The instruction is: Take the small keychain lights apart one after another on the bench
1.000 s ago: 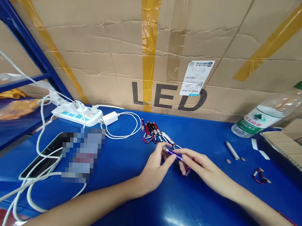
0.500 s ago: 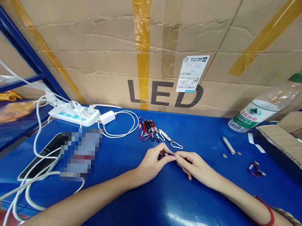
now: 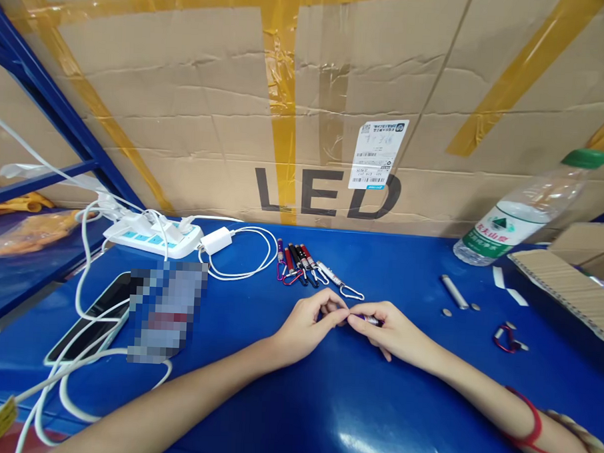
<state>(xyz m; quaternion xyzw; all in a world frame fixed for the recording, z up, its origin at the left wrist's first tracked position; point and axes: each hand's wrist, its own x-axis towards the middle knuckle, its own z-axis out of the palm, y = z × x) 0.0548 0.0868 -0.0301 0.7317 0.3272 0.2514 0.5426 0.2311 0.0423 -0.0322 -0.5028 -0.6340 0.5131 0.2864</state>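
A small purple keychain flashlight [image 3: 370, 320] is between my two hands, mostly covered by fingers. My right hand [image 3: 397, 334] is closed around its body, thumb and index finger pinching it. With thumb and fingers pinched, my left hand [image 3: 307, 327] meets it at the left end; the exact grip point is hidden. Just beyond my hands lie several keychain flashlights [image 3: 300, 258] in red, black and purple with carabiner clips, plus a silver one [image 3: 328, 273]. To the right are a silver tube [image 3: 454, 291], two button cells [image 3: 446, 313] and a red carabiner [image 3: 502, 337].
A large cardboard box [image 3: 211, 129] marked LED walls off the back. Left, a power strip [image 3: 184, 245], white cables and a phone [image 3: 84, 330] lie on the blue table [image 3: 253, 418]. A water bottle [image 3: 507, 225] leans at right near an open carton [image 3: 554, 284].
The view has shifted slightly. More of the purple flashlight's body now shows in my right hand, and the purple part seen earlier between my left fingers is hidden. Both hands remain together.
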